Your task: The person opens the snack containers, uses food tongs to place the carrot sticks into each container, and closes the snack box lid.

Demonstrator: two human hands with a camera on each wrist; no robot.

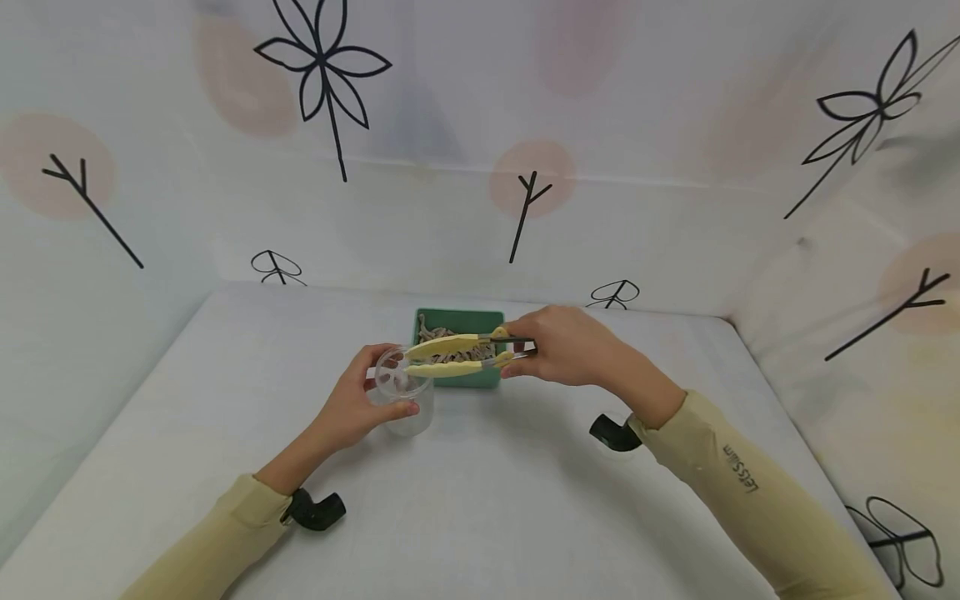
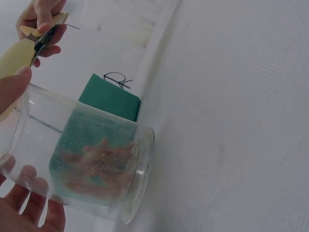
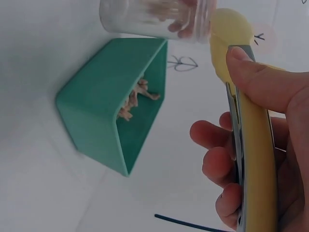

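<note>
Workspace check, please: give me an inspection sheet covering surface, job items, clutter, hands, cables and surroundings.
Surface: white table, bare around the work.
Job's things: clear jar standing in front of the green box; the box holds pale brownish pieces; yellow tongs reach over the jar's mouth.
Clutter: nothing seen.
Hands: left hand grips the jar; right hand grips the tongs, whose arms stand slightly apart.
Cables: nothing seen; a black wrist-worn camera mount at each wrist.
Surroundings: white walls printed with black leaf outlines and pink spots.
</note>
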